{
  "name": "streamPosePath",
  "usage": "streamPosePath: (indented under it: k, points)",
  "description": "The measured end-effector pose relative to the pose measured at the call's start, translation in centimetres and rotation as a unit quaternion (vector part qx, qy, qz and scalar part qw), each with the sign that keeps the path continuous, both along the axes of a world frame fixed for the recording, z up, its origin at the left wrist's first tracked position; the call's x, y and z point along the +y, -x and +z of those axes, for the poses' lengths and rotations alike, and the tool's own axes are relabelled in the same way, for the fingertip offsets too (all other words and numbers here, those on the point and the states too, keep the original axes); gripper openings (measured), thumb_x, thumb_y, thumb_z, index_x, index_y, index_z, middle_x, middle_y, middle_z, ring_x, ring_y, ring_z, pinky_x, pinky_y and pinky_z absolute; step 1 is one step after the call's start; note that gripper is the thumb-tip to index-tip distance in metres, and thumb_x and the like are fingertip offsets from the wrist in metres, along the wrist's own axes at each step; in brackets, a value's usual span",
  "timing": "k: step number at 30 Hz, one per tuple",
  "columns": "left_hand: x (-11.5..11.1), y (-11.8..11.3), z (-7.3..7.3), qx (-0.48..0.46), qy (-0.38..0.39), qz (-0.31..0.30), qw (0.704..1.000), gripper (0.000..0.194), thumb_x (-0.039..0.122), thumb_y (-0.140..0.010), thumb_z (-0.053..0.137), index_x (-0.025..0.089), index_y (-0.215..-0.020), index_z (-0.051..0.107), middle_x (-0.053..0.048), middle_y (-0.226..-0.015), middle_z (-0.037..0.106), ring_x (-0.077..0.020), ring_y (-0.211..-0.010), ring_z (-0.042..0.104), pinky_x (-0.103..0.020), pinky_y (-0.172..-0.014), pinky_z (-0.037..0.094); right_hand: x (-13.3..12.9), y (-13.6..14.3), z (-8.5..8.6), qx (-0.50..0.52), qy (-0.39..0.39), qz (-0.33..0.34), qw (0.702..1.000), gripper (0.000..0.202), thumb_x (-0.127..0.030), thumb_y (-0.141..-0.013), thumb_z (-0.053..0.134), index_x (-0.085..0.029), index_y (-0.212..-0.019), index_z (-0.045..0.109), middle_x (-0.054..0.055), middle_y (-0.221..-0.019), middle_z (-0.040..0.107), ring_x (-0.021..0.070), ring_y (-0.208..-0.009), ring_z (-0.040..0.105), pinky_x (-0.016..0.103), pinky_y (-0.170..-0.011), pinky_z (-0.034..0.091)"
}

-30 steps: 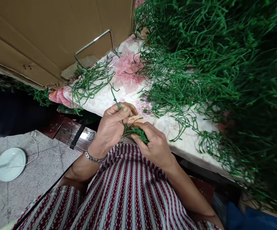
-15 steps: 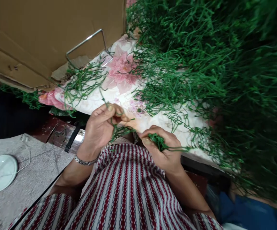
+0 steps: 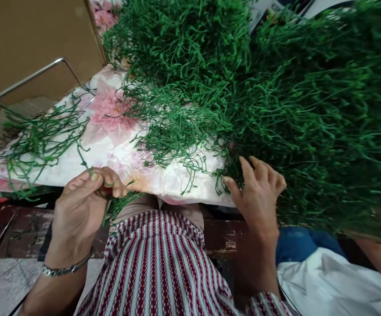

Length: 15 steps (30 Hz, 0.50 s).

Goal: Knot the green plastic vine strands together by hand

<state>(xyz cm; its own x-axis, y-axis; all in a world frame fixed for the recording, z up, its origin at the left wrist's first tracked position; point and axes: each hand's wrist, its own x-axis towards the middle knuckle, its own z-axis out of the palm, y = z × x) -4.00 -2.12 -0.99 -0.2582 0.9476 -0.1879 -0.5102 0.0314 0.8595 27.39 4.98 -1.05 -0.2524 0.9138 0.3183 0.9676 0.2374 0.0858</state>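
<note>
My left hand (image 3: 81,204) pinches thin green knotted strands (image 3: 121,205) between thumb and fingers. One strand rises above the fingertips, and a small bunch hangs below the hand over my lap. To the right, my right hand (image 3: 259,197) is open, its fingers spread at the near edge of a large heap of green strands (image 3: 302,118). Its fingertips reach the heap's edge; whether they touch any strand I cannot tell. Both hands are at the front of a white cloth with pink flowers (image 3: 174,180). A smaller loose bunch (image 3: 42,136) lies beyond my left hand.
A cardboard box (image 3: 35,39) stands at the back left, with a bent metal wire frame (image 3: 32,81) before it. Another person's blue and white clothing (image 3: 328,281) shows at lower right. A worn dark red wooden bench (image 3: 16,237) is below the cloth.
The view has swung right. My right hand no longer holds its green bundle; it has moved right to the big heap and opened. My left hand still pinches its strands.
</note>
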Motion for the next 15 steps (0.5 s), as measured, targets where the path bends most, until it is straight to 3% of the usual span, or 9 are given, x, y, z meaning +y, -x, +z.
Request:
streamPosePath:
  k: [4, 7, 9, 11, 13, 15]
  points:
    - [-0.1, -0.1, 0.2, 0.001, 0.001, -0.007, 1.000, 0.015, 0.023, -0.074, 0.054, 0.016, -0.063, 0.062, -0.004, -0.061, 0.051, -0.0141, -0.059, 0.051, -0.028, -0.053, 0.048, -1.1, 0.9, 1.8, 0.150, -0.090, 0.069, 0.982, 0.032, -0.023, -0.080, 0.056, -0.021, -0.112, 0.057, 0.011, -0.113, 0.058, 0.0288, -0.108, 0.050, 0.050, -0.094, 0.034]
    - [-0.2, -0.9, 0.7, -0.007, -0.016, -0.018, 1.000, 0.015, 0.022, -0.074, 0.055, 0.015, -0.064, 0.062, -0.004, -0.062, 0.051, -0.0142, -0.060, 0.050, -0.027, -0.053, 0.048, -2.5, 4.2, 2.7, 0.323, -0.101, 0.222, 0.914, 0.033, -0.011, -0.077, 0.055, -0.024, -0.107, 0.058, 0.006, -0.094, 0.063, 0.0216, -0.094, 0.056, 0.040, -0.082, 0.047]
    - [-0.4, -1.8, 1.4, -0.016, -0.019, -0.030, 0.999, 0.015, 0.023, -0.075, 0.055, 0.015, -0.065, 0.062, -0.005, -0.064, 0.051, -0.0147, -0.062, 0.051, -0.028, -0.056, 0.049, -3.2, 7.4, 2.3, 0.388, 0.012, 0.346, 0.854, 0.039, -0.014, -0.077, 0.057, -0.021, -0.115, 0.052, 0.007, -0.097, 0.063, 0.0188, -0.091, 0.058, 0.035, -0.080, 0.051]
    - [-0.5, -2.8, 2.1, -0.015, -0.031, -0.032, 0.999, 0.015, 0.024, -0.077, 0.057, 0.015, -0.065, 0.062, -0.005, -0.065, 0.051, -0.0150, -0.066, 0.052, -0.028, -0.061, 0.050, -3.5, 10.6, 1.4, 0.384, 0.136, 0.433, 0.804, 0.052, -0.029, -0.078, 0.060, -0.010, -0.124, 0.043, 0.014, -0.109, 0.060, 0.0216, -0.103, 0.055, 0.036, -0.088, 0.049]
    - [-0.4, -3.5, 2.7, -0.019, -0.056, -0.019, 0.998, 0.016, 0.026, -0.076, 0.059, 0.015, -0.065, 0.062, -0.004, -0.067, 0.051, -0.0138, -0.067, 0.052, -0.026, -0.064, 0.051, -3.6, 13.0, 0.5, 0.381, 0.206, 0.433, 0.791, 0.061, -0.038, -0.080, 0.059, -0.006, -0.127, 0.037, 0.017, -0.115, 0.057, 0.0222, -0.106, 0.054, 0.036, -0.091, 0.048]
    - [-0.1, -3.6, 3.0, -0.028, -0.073, 0.006, 0.997, 0.015, 0.026, -0.075, 0.062, 0.015, -0.065, 0.063, -0.003, -0.071, 0.053, -0.0114, -0.066, 0.052, -0.025, -0.067, 0.051, -3.5, 14.4, -0.2, 0.387, 0.249, 0.402, 0.791, 0.046, -0.037, -0.084, 0.054, -0.009, -0.120, 0.044, 0.015, -0.109, 0.061, 0.0201, -0.100, 0.058, 0.035, -0.086, 0.049]
